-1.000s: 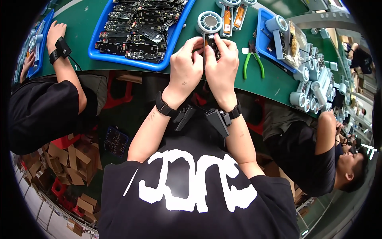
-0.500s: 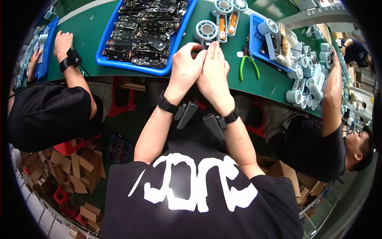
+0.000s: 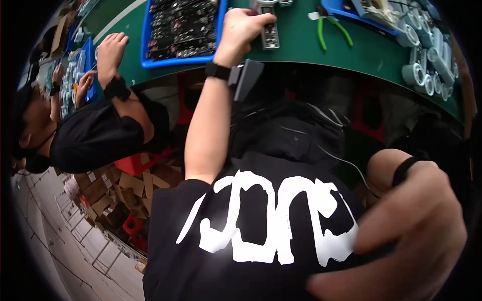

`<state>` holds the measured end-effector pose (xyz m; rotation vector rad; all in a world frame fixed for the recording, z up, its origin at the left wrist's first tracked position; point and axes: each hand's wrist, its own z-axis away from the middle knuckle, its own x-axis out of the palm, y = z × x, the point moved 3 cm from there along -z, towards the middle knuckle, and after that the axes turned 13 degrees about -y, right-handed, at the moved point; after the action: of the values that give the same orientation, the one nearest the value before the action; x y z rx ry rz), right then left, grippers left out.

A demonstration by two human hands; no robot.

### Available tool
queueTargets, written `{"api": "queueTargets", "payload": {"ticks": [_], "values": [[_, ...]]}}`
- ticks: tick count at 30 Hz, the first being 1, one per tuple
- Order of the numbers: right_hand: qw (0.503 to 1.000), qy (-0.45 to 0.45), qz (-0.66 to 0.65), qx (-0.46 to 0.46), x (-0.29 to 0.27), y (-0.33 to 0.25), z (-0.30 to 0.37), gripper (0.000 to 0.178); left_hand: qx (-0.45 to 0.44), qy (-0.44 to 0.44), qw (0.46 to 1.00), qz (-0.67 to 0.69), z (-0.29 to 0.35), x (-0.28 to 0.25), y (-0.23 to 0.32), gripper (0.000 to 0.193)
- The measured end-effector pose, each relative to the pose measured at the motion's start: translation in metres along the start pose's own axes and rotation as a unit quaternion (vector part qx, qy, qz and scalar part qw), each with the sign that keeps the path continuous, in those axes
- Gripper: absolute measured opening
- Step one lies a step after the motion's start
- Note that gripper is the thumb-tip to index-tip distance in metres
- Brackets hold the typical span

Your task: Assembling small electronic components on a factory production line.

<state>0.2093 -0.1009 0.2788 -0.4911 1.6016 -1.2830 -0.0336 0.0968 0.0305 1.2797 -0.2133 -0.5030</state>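
My left hand (image 3: pixel 240 31) is closed on a light-blue handheld fan (image 3: pixel 270 39) at the top middle of the bench. The fan's handle points toward me and its casing is open, with grey and dark parts showing inside. Its round head is mostly cut off by the picture's upper edge. Close to the camera at the lower right is my right hand (image 3: pixel 419 228), raised off the bench and blurred. Its thumb and fingers are apart, and I see nothing between them.
A blue tray (image 3: pixel 183 62) full of dark circuit boards stands left of the fan. Green-handled cutters (image 3: pixel 342 30) lie to the right, before another blue tray (image 3: pixel 359 19). Light-blue fan casings (image 3: pixel 414 72) crowd the bench's right end. A co-worker's hand (image 3: pixel 111 52) is at the left.
My right hand has left the fan and come up close to the camera at the lower right. The left hand stays at the fan. The view has shifted, so the bench sits higher.
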Motion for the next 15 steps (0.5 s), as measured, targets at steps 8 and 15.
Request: {"api": "queueTargets", "payload": {"ticks": [8,15], "values": [[0.956,0.209,0.013,-0.206,-0.031,0.042,0.093,0.018,0.011,-0.022,0.986,0.163,0.030,0.023,0.031,0.020],[0.864,0.344,0.046,-0.364,-0.058,0.038,-0.024,0.023,0.065,0.014,0.989,0.130,0.005,-0.029,0.095,0.029]]}}
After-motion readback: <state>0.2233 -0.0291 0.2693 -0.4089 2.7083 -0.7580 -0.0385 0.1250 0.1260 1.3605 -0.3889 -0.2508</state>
